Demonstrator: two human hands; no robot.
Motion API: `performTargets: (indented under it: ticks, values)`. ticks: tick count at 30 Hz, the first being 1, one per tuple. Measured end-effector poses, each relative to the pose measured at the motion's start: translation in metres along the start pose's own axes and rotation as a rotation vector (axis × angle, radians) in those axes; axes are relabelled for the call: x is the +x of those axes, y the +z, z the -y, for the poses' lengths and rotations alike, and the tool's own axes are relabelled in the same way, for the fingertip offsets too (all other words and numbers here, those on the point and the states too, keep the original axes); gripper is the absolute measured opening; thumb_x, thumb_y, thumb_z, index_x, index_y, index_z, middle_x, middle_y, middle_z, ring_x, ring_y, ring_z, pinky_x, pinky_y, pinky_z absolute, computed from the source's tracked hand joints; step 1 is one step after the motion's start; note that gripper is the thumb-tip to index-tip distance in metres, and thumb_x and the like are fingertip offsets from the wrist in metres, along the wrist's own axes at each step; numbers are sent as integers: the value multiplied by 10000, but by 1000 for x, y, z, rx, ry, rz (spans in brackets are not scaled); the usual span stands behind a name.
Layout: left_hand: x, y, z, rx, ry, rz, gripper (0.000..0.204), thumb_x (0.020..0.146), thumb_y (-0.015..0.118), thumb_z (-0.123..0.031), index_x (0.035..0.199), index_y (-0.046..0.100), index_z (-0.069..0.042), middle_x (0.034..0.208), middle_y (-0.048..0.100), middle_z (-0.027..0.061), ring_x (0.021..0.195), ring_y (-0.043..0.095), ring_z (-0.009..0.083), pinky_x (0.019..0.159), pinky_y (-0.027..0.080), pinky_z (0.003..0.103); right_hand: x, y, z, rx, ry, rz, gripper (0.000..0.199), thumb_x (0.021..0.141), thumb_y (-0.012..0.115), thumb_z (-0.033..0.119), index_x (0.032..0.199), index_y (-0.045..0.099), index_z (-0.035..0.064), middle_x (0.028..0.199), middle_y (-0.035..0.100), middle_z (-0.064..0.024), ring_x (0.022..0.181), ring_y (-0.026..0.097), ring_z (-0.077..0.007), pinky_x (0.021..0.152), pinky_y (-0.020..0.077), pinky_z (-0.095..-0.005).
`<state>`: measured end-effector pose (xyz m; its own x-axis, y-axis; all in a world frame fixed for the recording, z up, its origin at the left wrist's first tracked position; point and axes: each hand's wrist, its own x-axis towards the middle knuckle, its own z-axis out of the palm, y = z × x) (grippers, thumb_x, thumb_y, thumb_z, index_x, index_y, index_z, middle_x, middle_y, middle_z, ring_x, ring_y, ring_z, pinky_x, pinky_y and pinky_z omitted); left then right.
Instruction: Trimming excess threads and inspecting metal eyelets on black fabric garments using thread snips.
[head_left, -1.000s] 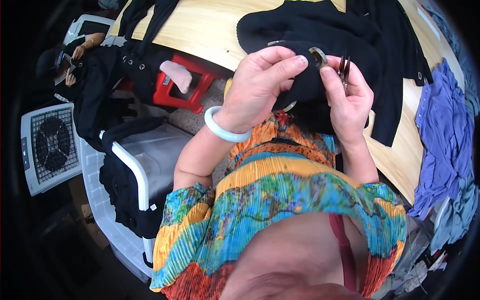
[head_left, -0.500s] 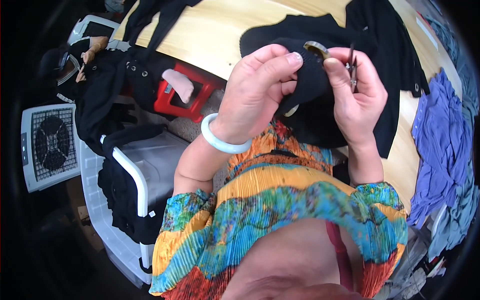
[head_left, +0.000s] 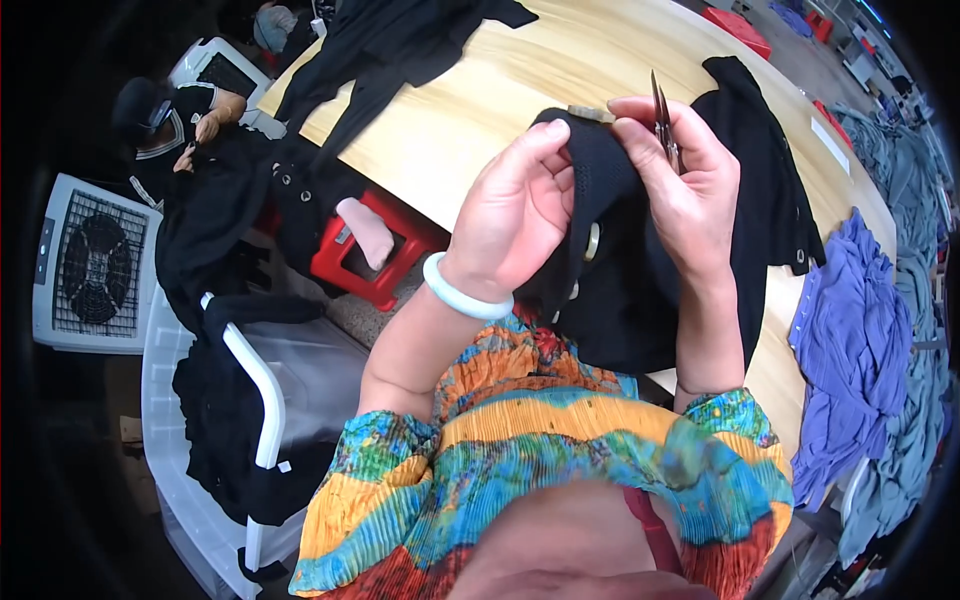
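Note:
My left hand [head_left: 515, 215], with a pale bangle [head_left: 465, 300] on the wrist, pinches the folded edge of a black garment [head_left: 620, 300] that has round metal buttons [head_left: 592, 240]. My right hand [head_left: 680, 190] grips the same edge from the other side and also holds small thread snips [head_left: 663, 120], blades pointing up. Both hands hold the cloth raised above the near edge of the wooden table [head_left: 470, 110]; the rest of the garment hangs onto the table and my lap.
More black clothes [head_left: 390, 50] lie on the table's far left. Blue and grey garments [head_left: 855, 340] are piled at the right. A red stool [head_left: 365, 265], a white crate [head_left: 190, 480] holding black clothes and a white fan [head_left: 90, 265] stand left. Another person [head_left: 170, 120] sits beyond them.
Both hands have lifted the garment's edge higher and farther over the table. The snips in my right hand have turned to point upward.

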<state>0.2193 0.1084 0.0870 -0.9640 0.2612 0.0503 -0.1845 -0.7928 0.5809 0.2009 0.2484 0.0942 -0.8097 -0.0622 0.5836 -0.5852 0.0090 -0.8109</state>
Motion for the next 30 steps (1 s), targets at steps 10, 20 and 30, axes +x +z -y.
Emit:
performTargets:
  ticks: [10, 20, 30]
  values:
    - [35, -42, -12, -140, -112, 121, 208, 886, 433, -176, 958, 536, -11, 903, 610, 67, 866, 581, 160, 822, 458, 296, -39, 2, -38, 55, 273, 136, 333, 725, 685, 71, 1015, 550, -21, 846, 552, 4, 752, 492, -44, 677, 416, -173]
    - [-6, -58, 1, 399, -52, 48, 369, 931, 366, -261, 1124, 474, 34, 1023, 565, 106, 955, 532, 156, 859, 419, 283, -35, -1, -25, 126, 302, -88, 191, 748, 674, 69, 882, 569, -18, 737, 512, 60, 621, 434, 11, 565, 369, -121]
    - [-18, -55, 13, 305, -87, 14, 164, 861, 523, -132, 977, 568, -26, 905, 600, 28, 807, 554, 74, 692, 454, 206, -33, -9, -35, -49, 232, -67, 298, 768, 658, 136, 997, 539, -13, 821, 571, -31, 701, 528, -60, 645, 430, -179]
